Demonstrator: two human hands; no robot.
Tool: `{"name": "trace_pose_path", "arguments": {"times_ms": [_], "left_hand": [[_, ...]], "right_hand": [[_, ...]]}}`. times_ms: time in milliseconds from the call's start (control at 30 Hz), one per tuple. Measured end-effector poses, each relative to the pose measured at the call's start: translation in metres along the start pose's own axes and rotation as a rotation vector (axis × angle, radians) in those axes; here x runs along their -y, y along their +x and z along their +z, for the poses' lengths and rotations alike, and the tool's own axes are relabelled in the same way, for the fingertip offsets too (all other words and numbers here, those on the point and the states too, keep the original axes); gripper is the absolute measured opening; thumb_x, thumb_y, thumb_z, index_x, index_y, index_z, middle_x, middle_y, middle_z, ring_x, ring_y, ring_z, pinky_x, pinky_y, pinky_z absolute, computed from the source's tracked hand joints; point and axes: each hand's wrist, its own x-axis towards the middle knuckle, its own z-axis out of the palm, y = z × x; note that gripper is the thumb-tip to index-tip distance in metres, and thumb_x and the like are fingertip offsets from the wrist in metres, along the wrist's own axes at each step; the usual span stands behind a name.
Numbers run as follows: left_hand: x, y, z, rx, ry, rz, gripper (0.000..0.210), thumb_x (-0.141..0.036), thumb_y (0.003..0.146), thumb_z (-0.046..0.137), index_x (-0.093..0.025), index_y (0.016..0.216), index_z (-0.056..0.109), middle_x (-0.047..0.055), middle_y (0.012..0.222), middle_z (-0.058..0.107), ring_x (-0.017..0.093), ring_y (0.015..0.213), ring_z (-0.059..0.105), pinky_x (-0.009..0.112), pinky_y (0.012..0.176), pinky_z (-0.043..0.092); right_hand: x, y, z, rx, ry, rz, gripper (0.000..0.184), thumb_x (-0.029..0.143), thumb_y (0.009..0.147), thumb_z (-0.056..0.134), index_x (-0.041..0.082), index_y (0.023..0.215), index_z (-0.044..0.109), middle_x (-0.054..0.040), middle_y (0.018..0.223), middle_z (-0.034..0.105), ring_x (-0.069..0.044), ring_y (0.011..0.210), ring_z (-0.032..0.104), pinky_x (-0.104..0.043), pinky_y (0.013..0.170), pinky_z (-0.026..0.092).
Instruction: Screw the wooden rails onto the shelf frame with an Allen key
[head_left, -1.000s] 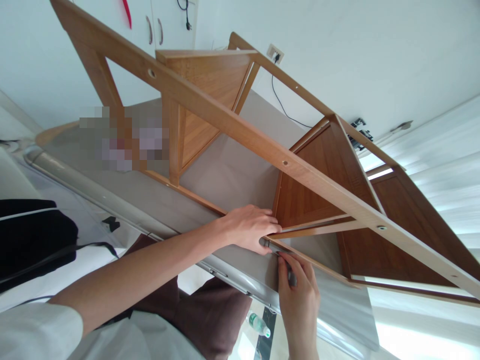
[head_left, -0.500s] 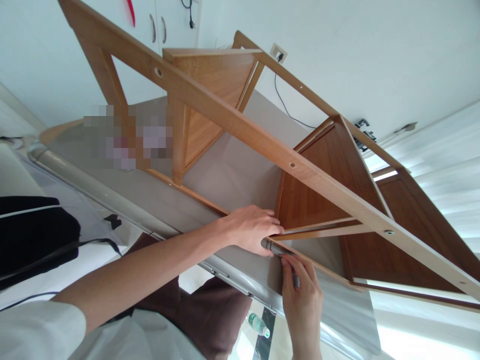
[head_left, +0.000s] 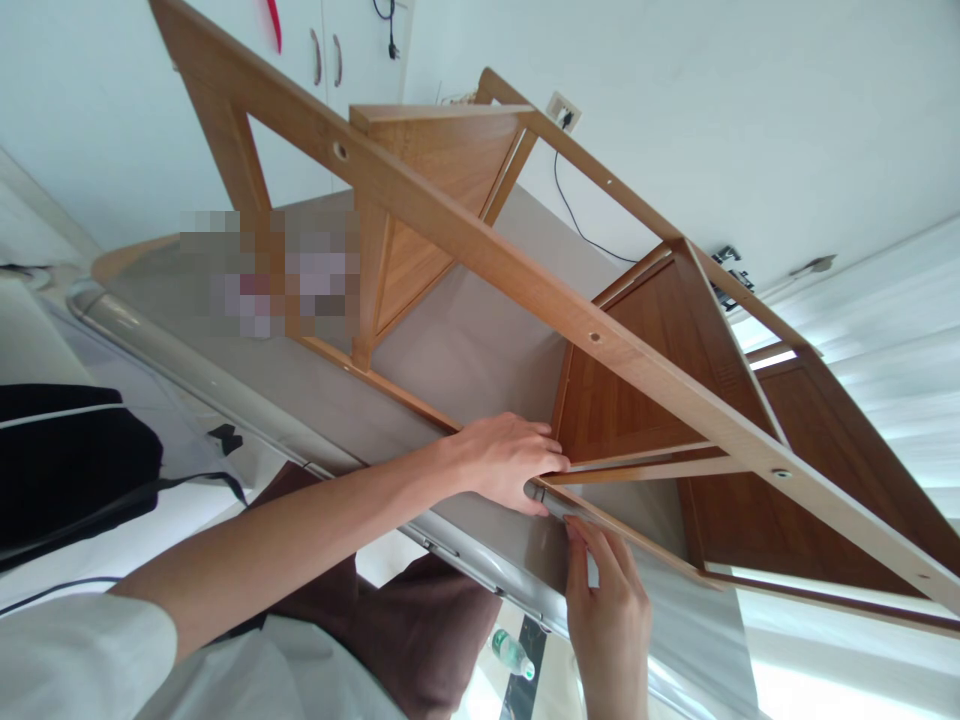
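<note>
A wooden shelf frame (head_left: 480, 245) with slanted panels lies on a grey-covered table (head_left: 480, 340). My left hand (head_left: 506, 460) grips its lower rail where a crosspiece meets it, fingers on the far side and thumb on the near side. Just beside that thumb is a slim grey metal piece (head_left: 553, 503), pointing along the rail; its kind is unclear. My right hand (head_left: 609, 590) pinches at the near end of this piece with thumb and fingertips. The fingers partly hide what they hold. A dark brown panel (head_left: 637, 355) rises behind the hands.
The table's rounded metal edge (head_left: 300, 455) runs between my body and the frame. A plastic bottle (head_left: 512, 654) lies below, and a black bag (head_left: 75, 470) is at the left. A cable hangs from the wall socket (head_left: 563, 113). A blurred patch covers part of the left side.
My right thumb and fingertips have shifted slightly and the grip looks a little different. The left hand stays on the rail. The whole view has moved a little.
</note>
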Motion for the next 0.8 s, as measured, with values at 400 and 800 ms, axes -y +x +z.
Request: {"name": "trace_pose_path", "arguments": {"times_ms": [400,800], "left_hand": [[-0.001,0.0,-0.002,0.016,-0.002,-0.009,0.038,-0.051,0.08,0.068,-0.02,0.102,0.065,0.002,0.095,0.071,0.022,0.095,0.061,0.034,0.062,0.045],[-0.001,0.001,-0.001,-0.003,0.019,-0.003,0.035,-0.049,0.08,0.067,-0.02,0.101,0.065,0.001,0.094,0.07,0.021,0.095,0.06,0.036,0.062,0.046]], "right_hand": [[0.003,0.002,0.001,-0.035,-0.021,0.014,0.021,0.027,0.098,0.05,0.021,0.108,0.067,-0.0059,0.101,0.067,-0.02,0.097,0.062,-0.033,0.082,0.049],[0.02,0.008,0.0,-0.11,-0.007,0.122,0.018,0.03,0.095,0.056,0.02,0.103,0.069,-0.0056,0.1,0.068,-0.019,0.091,0.065,-0.029,0.079,0.049]]}}
